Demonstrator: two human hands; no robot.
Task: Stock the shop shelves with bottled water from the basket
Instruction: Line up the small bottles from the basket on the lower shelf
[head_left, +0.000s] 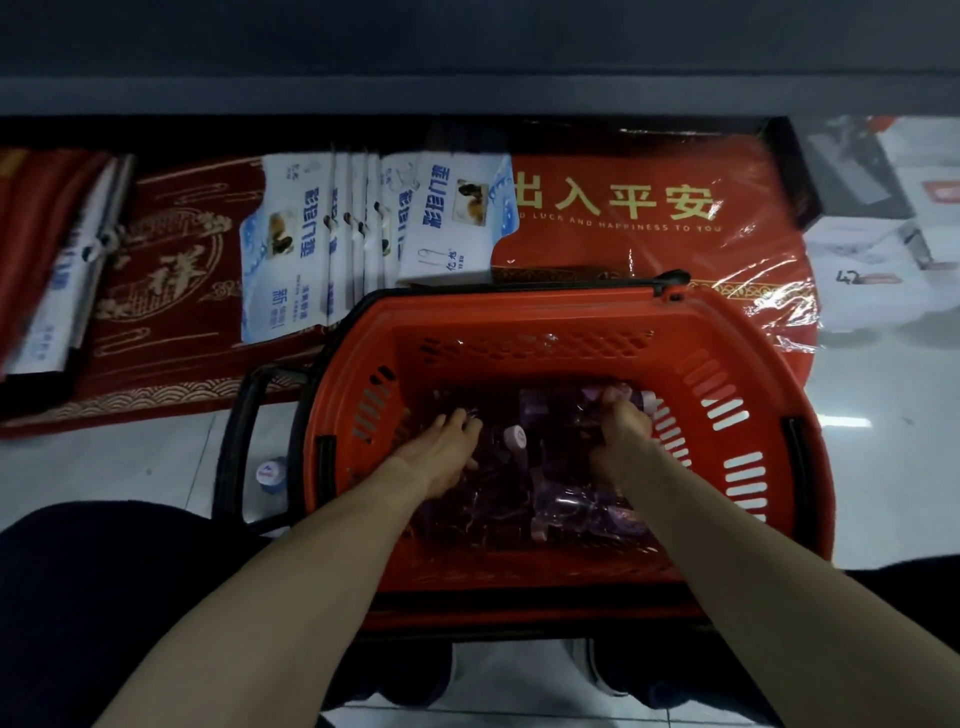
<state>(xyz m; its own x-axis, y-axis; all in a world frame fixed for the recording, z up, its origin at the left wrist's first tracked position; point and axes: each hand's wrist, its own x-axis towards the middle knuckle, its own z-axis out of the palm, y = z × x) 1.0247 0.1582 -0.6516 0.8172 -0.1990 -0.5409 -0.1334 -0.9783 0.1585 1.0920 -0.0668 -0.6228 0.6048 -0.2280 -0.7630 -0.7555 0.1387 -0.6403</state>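
Basket (571, 306): red plastic with slotted walls, standing on the pale tiled floor (893, 441) straight in front of the crouching person. Its black handle (244, 441) is folded out to the left.

Bottles (571, 509): a loose heap of clear bottles lying on their sides across the basket bottom, looking purple in this light. One pale cap (516, 437) points up between the two hands.

Left hand (441, 454): inside the basket at left-centre, palm down on the heap. Fingers (465, 421) are fairly straight and slightly spread, resting on a bottle. No curl round it is visible.

Right hand (623, 428): inside the basket, towards the right wall. The fingers are curled tight round the right bottle (644, 399), whose pale cap end shows just past the knuckles. That bottle lies level with the heap, and I cannot tell whether it is lifted.

One more bottle, the floor bottle (271, 475), has a blue and white cap. It stands upright on the tiles just outside the basket's left wall, inside the handle loop.

Behind the basket is a wrapped red mat (649, 208) with gold characters. Beside it are white packs (457, 218) and a darker red mat (171, 270). White boxes (872, 249) sit far right.
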